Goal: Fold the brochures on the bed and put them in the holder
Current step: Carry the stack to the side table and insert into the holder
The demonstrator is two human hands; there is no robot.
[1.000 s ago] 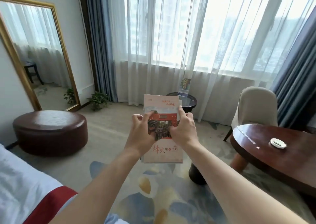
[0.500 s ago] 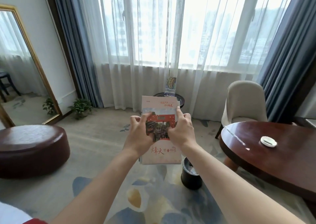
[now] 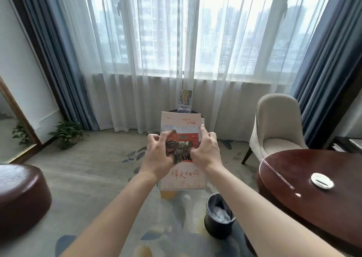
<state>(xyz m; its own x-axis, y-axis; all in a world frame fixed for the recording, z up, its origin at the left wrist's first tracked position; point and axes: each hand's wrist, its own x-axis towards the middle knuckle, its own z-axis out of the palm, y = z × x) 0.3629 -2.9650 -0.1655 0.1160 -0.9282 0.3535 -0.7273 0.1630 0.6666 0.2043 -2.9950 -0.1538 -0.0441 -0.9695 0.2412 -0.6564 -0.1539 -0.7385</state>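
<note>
Folded brochures [image 3: 182,154], pale cover with red band and red lettering, held upright at frame centre, above the carpet. Left hand [image 3: 158,157] clasping the left edge, fingers curled over the cover; right hand [image 3: 205,153] clasping the right edge, index finger raised along it. Both forearms extended from 6 o'clock, converging on the stack. Clear holder [image 3: 185,101] with one colourful leaflet at 12 o'clock of the brochures, on a small dark side table [image 3: 196,112] before the sheer curtain [image 3: 156,60], table mostly hidden by the stack. Black waste bin [image 3: 219,215] at 5 o'clock. Beige chair [image 3: 278,127] at 3 o'clock; round wooden table [image 3: 323,198] with white dish [image 3: 322,180] at 4 o'clock. Brown ottoman [image 3: 21,196] at 8 o'clock; potted plant [image 3: 66,133] at 9 o'clock.
</note>
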